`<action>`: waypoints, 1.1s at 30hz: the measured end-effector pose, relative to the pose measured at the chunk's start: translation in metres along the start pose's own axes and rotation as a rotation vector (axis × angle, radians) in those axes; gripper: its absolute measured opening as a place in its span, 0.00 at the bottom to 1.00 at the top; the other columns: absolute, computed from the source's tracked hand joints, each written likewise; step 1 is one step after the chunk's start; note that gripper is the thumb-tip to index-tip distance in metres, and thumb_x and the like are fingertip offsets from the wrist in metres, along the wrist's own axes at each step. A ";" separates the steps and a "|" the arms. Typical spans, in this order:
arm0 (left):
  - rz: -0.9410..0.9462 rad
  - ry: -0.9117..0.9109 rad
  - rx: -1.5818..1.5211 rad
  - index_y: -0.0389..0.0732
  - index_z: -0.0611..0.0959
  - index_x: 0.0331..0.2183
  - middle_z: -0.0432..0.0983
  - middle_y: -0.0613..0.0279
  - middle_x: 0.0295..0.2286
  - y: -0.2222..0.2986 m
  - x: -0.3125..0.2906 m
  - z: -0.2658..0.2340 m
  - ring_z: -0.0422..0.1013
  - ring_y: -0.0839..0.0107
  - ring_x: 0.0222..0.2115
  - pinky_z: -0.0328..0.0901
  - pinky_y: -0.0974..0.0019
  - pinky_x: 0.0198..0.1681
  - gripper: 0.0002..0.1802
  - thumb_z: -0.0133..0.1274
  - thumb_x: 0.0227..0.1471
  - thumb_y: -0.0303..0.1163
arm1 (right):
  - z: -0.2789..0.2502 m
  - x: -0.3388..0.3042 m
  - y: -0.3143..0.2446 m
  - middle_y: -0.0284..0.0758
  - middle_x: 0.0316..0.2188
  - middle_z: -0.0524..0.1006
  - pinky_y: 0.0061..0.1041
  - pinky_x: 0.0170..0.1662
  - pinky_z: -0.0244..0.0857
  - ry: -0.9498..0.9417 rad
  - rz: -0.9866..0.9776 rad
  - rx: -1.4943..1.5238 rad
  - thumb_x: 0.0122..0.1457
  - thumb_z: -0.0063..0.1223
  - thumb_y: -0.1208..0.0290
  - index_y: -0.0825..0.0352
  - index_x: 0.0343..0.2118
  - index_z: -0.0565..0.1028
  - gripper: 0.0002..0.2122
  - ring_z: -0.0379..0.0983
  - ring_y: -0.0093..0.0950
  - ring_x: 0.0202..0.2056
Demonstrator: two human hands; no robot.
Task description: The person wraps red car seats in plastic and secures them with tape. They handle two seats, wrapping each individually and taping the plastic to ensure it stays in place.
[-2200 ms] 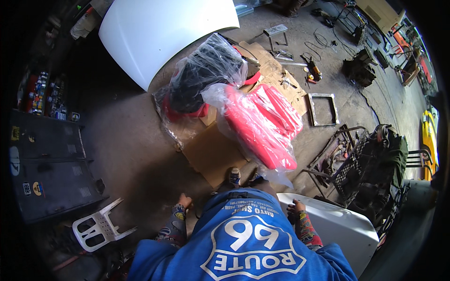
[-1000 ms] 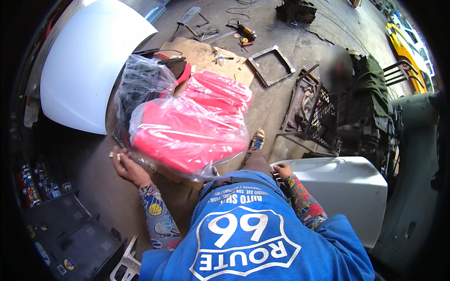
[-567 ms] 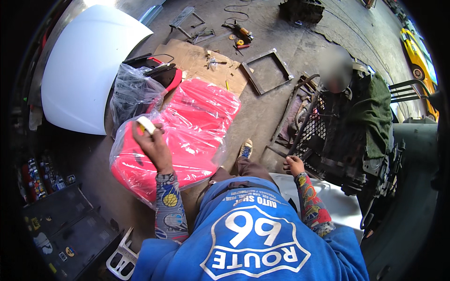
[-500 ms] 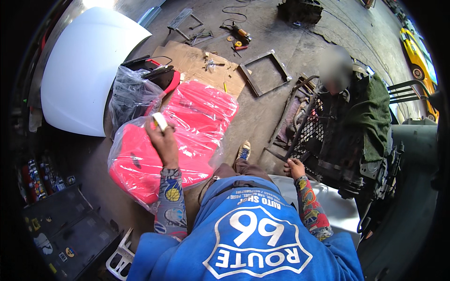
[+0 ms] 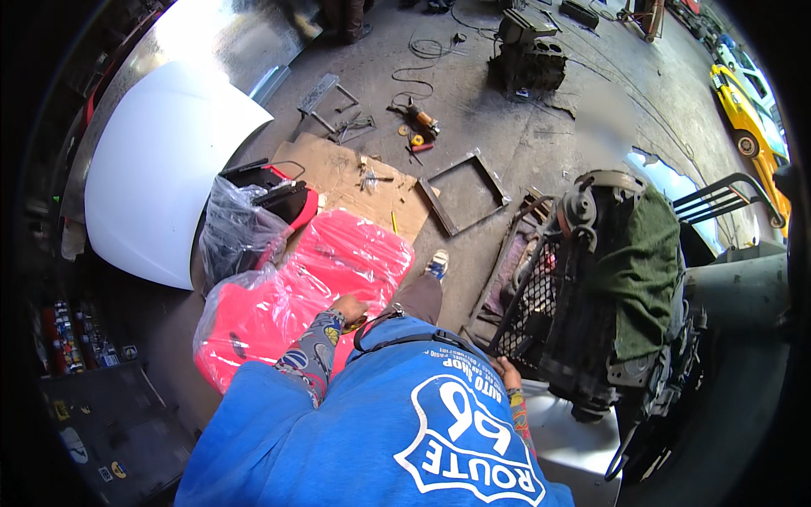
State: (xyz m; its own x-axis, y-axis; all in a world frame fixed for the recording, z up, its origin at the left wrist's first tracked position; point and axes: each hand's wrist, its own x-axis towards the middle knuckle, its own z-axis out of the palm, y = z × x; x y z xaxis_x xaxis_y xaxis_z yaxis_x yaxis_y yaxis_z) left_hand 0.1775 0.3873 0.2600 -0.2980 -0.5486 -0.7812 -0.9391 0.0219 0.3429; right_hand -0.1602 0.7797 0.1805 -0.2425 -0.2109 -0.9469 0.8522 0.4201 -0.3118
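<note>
My left hand (image 5: pixel 350 308) is beside my waist, above the lower edge of red padded seats (image 5: pixel 342 249) wrapped in clear plastic. Its fingers look curled, and a small yellowish edge shows below them; what they hold is hidden. My right hand (image 5: pixel 508 372) rests against my right hip at the hem of my blue shirt (image 5: pixel 363 406), its fingers partly covered and their grip unclear. To its right stands a dark engine assembly (image 5: pixel 583 279) with a green cloth (image 5: pixel 638 262) draped over it.
A white car hood (image 5: pixel 156 173) lies at the left. Flattened cardboard (image 5: pixel 342 173) holds small tools. Beyond are a metal frame (image 5: pixel 465 193), an angle grinder (image 5: pixel 422 120) with its cord, and an engine block (image 5: pixel 528 63). A dark toolbox (image 5: pixel 110 431) sits near left.
My left hand has drawn back from over the red seats to my waist; the white roll-like object it held no longer shows. My right hand has moved back to my hip.
</note>
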 end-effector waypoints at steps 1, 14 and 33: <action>-0.043 -0.030 -0.002 0.30 0.84 0.25 0.79 0.47 0.20 -0.007 0.009 -0.006 0.78 0.59 0.22 0.70 0.55 0.29 0.27 0.52 0.54 0.49 | -0.002 0.014 0.004 0.38 0.43 0.78 0.35 0.37 0.70 0.016 -0.012 0.017 0.60 0.55 0.52 0.62 0.56 0.69 0.25 0.75 0.32 0.34; -0.191 0.017 -0.559 0.33 0.82 0.23 0.75 0.57 0.16 0.069 0.140 -0.192 0.71 0.68 0.13 0.65 0.62 0.17 0.23 0.49 0.56 0.43 | 0.162 0.122 -0.205 0.39 0.44 0.80 0.38 0.40 0.70 -0.169 0.000 -0.452 0.65 0.48 0.53 0.62 0.54 0.72 0.21 0.77 0.34 0.38; -0.791 0.343 -1.793 0.43 0.81 0.41 0.72 0.60 0.21 0.024 0.130 -0.120 0.70 0.70 0.17 0.63 0.66 0.17 0.14 0.51 0.59 0.41 | 0.559 0.226 -0.573 0.37 0.29 0.77 0.36 0.21 0.67 -0.044 0.085 -1.111 0.64 0.49 0.60 0.64 0.46 0.72 0.14 0.74 0.34 0.22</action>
State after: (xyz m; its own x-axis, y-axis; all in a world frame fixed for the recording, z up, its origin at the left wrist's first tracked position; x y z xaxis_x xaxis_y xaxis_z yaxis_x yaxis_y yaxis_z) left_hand 0.1370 0.2162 0.2289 0.2679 -0.1268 -0.9551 0.4566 -0.8562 0.2417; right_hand -0.4442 -0.0018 0.1885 -0.1678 -0.1654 -0.9718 -0.0281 0.9862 -0.1630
